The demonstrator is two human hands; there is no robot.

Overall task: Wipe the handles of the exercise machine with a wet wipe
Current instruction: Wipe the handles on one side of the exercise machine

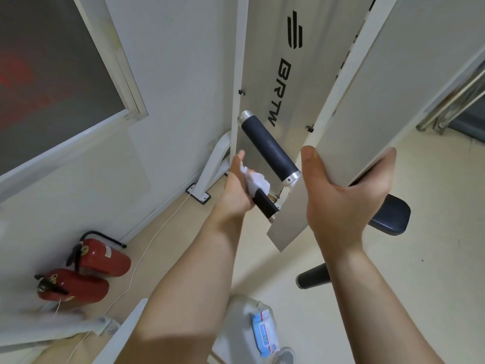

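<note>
A white exercise machine arm (349, 143) carries two black grip handles with silver end caps. The upper handle (270, 148) juts out bare. My left hand (236, 190) wraps a crumpled white wet wipe (256, 179) around the lower handle (263, 203), thumb up. The flat arm plate is gripped from below by my right hand (343, 195), thumb on its left edge and fingers curled over its right edge.
Two red fire extinguishers (86, 274) lie on the floor by the left wall, with a white cable running past. A pack of wet wipes (265, 332) lies below. A black padded seat (391, 215) and roller (313, 279) sit right of the arm.
</note>
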